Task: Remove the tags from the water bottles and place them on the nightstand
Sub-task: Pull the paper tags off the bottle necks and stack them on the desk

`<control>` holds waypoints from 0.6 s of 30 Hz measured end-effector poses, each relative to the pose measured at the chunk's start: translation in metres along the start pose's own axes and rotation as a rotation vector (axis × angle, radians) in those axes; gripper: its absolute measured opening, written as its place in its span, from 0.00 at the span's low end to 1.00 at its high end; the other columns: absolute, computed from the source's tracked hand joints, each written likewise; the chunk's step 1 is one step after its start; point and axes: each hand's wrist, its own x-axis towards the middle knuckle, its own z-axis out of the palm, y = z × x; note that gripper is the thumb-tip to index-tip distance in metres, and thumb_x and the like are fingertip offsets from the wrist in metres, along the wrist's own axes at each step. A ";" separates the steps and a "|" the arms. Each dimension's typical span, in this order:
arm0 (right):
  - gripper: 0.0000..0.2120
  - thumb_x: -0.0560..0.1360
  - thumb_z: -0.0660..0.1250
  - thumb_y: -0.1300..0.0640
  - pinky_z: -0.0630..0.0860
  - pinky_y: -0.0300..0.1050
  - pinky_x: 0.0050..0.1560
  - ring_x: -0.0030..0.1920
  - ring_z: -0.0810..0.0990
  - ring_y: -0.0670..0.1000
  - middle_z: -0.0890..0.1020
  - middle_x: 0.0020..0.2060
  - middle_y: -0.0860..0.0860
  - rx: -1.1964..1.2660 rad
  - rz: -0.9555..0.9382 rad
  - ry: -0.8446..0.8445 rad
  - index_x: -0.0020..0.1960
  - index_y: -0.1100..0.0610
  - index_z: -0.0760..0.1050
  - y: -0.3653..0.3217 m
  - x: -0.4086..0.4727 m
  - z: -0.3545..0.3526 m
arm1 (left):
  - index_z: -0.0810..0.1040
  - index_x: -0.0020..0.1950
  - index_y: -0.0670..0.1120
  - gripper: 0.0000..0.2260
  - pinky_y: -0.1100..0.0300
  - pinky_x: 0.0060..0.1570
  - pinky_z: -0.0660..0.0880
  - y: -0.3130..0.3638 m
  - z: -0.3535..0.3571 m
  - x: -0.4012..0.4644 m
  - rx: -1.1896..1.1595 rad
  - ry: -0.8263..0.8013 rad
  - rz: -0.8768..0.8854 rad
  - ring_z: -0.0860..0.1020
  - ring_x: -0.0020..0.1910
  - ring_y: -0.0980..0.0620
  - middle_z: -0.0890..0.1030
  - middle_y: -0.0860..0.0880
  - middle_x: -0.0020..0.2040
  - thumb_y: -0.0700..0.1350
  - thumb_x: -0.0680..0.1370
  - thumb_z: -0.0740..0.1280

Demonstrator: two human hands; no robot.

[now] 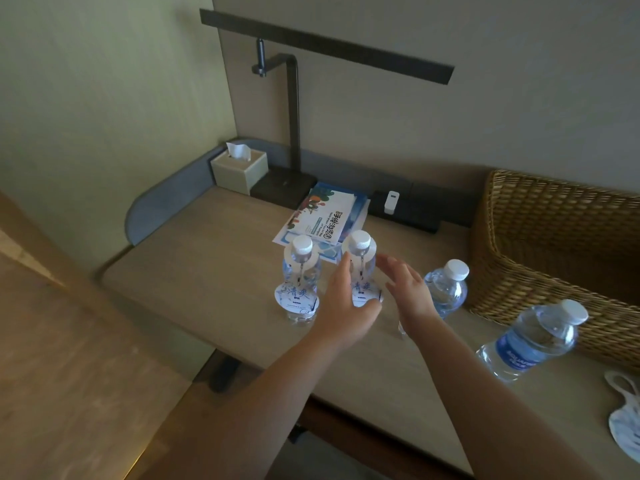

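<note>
1. Four water bottles stood on the desk (214,271): two tagged, two bare.
2. You had both hands spread and holding nothing, the left hand (341,306) and right hand (410,292) flanking the right tagged bottle (360,261), left palm apparently touching it.
3. Steadying the body with one hand and lifting the neck tag (367,292) over the cap would have suited best.
4. The left tagged bottle (300,271) waited just beside.
5. One removed tag (627,420) lay at the desk's right edge.
</note>
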 end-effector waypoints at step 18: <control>0.16 0.76 0.58 0.57 0.73 0.47 0.62 0.59 0.79 0.45 0.83 0.56 0.45 -0.020 -0.058 -0.216 0.57 0.44 0.80 0.007 0.007 -0.018 | 0.75 0.66 0.55 0.23 0.48 0.62 0.74 0.001 -0.024 0.008 -0.075 -0.032 -0.130 0.77 0.61 0.55 0.81 0.56 0.60 0.46 0.70 0.63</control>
